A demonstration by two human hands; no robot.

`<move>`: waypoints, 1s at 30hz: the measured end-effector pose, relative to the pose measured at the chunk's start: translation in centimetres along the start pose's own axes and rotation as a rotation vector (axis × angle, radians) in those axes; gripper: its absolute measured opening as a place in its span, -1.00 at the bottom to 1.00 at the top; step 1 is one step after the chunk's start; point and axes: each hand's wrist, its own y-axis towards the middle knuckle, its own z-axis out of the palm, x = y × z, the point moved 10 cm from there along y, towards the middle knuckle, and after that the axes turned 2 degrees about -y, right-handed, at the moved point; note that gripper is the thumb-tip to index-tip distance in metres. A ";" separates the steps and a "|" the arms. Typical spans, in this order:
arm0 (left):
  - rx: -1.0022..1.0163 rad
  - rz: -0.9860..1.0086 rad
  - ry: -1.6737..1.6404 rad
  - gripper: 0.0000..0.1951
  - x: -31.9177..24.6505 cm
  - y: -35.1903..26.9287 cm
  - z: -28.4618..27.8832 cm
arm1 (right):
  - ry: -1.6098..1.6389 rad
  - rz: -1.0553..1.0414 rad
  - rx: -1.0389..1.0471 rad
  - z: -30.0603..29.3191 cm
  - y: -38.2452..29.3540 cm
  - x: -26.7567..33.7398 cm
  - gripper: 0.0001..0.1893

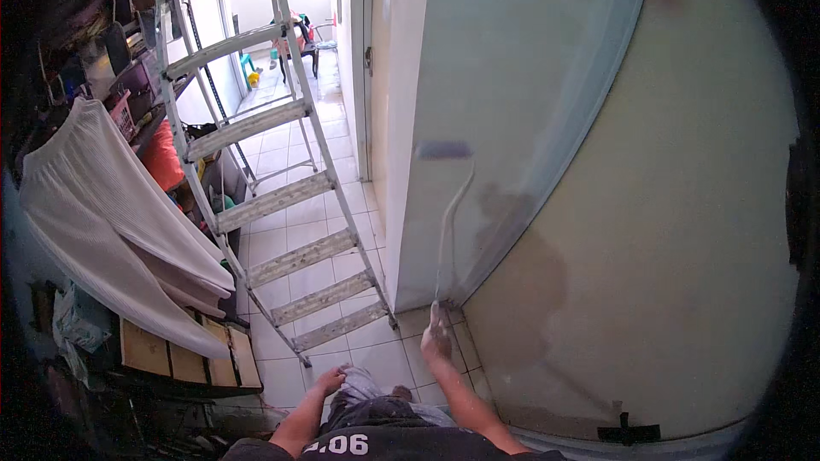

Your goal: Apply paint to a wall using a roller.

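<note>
My right hand (435,340) is closed around the handle of a paint roller (443,150). The roller's long pale frame reaches up from the hand, and its blurred cover lies against or just in front of the pale wall (493,77); contact cannot be told. Low down by my left thigh is my left hand (332,381), near a bunched grey cloth (362,384); whether it grips the cloth is unclear. A paint-spattered metal stepladder (288,195) stands ahead on the left.
White floor tiles (378,358) run down the passage past a door (378,64). Pale pleated trousers (109,218) hang at left by cluttered shelves. A beige wall (640,237) rises at right, with black tape (628,432) low on it. Farther off stands a dark chair (307,48).
</note>
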 end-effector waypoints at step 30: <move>0.674 1.956 -0.346 -0.57 -58.4 -55.3 -4.7 | -0.007 0.035 0.096 -1.8 -5.6 -2.9 -0.23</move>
